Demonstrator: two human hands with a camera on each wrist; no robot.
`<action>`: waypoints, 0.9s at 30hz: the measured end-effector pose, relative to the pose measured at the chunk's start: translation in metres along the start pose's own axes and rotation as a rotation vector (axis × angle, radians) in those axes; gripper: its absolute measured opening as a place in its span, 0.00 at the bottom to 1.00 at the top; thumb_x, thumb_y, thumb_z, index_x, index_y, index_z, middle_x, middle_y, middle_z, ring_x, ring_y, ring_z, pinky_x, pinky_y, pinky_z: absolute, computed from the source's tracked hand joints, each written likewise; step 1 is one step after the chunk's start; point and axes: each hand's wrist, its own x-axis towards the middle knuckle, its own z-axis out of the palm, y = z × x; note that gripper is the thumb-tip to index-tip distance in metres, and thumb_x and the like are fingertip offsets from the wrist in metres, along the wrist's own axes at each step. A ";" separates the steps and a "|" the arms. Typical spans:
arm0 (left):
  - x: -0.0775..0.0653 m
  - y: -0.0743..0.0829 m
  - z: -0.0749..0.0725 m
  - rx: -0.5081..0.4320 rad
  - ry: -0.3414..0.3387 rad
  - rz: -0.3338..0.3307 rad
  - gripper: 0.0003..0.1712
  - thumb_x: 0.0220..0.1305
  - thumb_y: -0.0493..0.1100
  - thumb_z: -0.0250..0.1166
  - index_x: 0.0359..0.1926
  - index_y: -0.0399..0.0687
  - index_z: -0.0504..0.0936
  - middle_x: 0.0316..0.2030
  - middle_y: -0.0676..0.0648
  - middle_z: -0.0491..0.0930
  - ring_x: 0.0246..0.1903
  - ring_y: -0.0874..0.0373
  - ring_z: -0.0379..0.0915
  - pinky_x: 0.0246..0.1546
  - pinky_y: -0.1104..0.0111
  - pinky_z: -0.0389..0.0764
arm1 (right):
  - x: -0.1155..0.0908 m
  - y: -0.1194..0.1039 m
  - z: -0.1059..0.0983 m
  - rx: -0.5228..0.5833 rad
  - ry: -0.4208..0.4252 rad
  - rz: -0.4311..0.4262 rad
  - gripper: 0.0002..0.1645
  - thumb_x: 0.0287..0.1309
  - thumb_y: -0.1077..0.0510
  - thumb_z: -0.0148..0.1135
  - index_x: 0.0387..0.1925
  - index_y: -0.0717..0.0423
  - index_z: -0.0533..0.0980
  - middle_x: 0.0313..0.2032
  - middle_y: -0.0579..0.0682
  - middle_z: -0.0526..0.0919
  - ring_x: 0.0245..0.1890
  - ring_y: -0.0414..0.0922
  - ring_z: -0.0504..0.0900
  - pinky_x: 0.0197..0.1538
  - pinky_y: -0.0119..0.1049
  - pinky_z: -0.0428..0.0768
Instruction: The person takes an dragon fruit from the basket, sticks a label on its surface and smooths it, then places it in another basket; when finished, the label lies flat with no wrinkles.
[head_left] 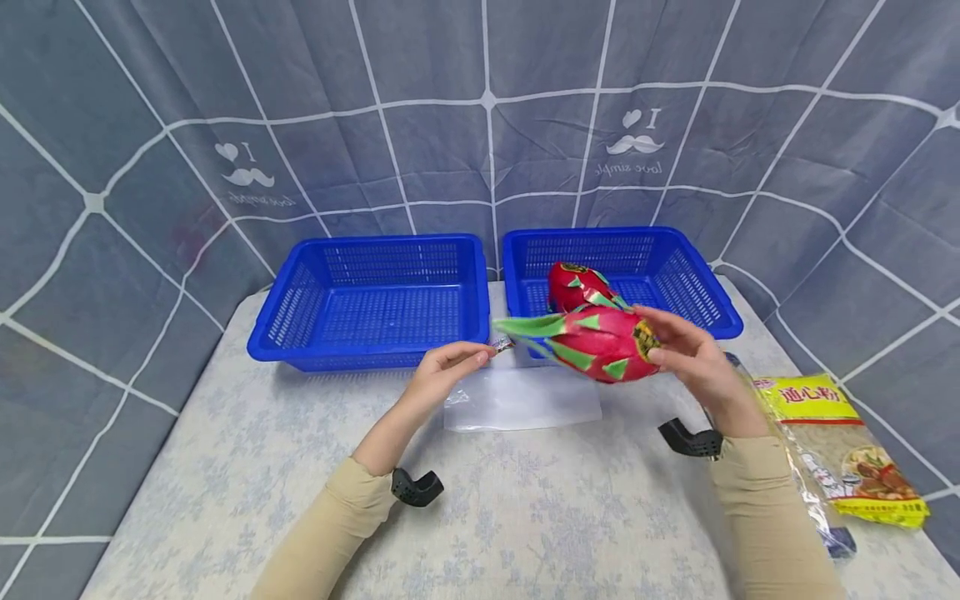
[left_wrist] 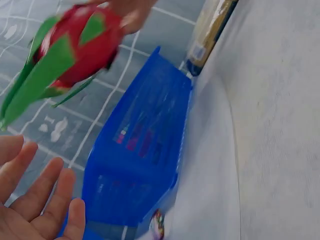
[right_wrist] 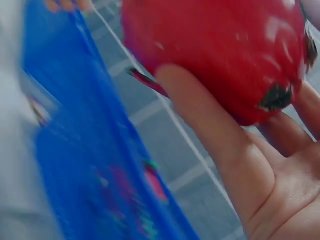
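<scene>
My right hand grips a red dragon fruit by its stem end, its long green scales pointing left. The fruit is held up in front of the right blue basket. A second dragon fruit lies inside that basket. Nothing is held in my left hand, which hovers by the front right corner of the left blue basket; the left wrist view shows its fingers loosely bent and apart. Near its fingertips, between the baskets, lies a small shiny wrapped item, its kind unclear.
A whitish plastic sheet or bag lies flat before the baskets. At the right edge sit a yellow pasta bag and a clear package partly behind my right arm. A grey curtain hangs behind the patterned tabletop.
</scene>
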 end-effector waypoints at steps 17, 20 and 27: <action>0.031 -0.017 0.046 0.137 -0.019 -0.106 0.22 0.64 0.41 0.61 0.59 0.39 0.74 0.54 0.36 0.75 0.45 0.50 0.78 0.43 0.65 0.77 | 0.042 0.013 -0.081 -0.964 0.593 0.416 0.40 0.59 0.48 0.61 0.68 0.56 0.59 0.63 0.64 0.65 0.53 0.60 0.71 0.49 0.39 0.74; 0.030 -0.013 0.047 0.134 -0.016 -0.105 0.23 0.65 0.39 0.60 0.59 0.36 0.73 0.55 0.35 0.74 0.46 0.47 0.77 0.43 0.65 0.77 | 0.045 0.022 -0.087 -1.052 0.562 0.457 0.39 0.60 0.49 0.59 0.68 0.61 0.59 0.61 0.68 0.65 0.55 0.63 0.68 0.54 0.54 0.68; 0.027 -0.013 0.049 0.160 -0.003 -0.111 0.22 0.64 0.39 0.60 0.56 0.32 0.74 0.53 0.38 0.76 0.45 0.48 0.78 0.44 0.64 0.78 | 0.049 0.025 -0.092 -1.152 0.446 0.549 0.41 0.59 0.50 0.59 0.65 0.67 0.56 0.60 0.71 0.63 0.57 0.66 0.64 0.57 0.59 0.63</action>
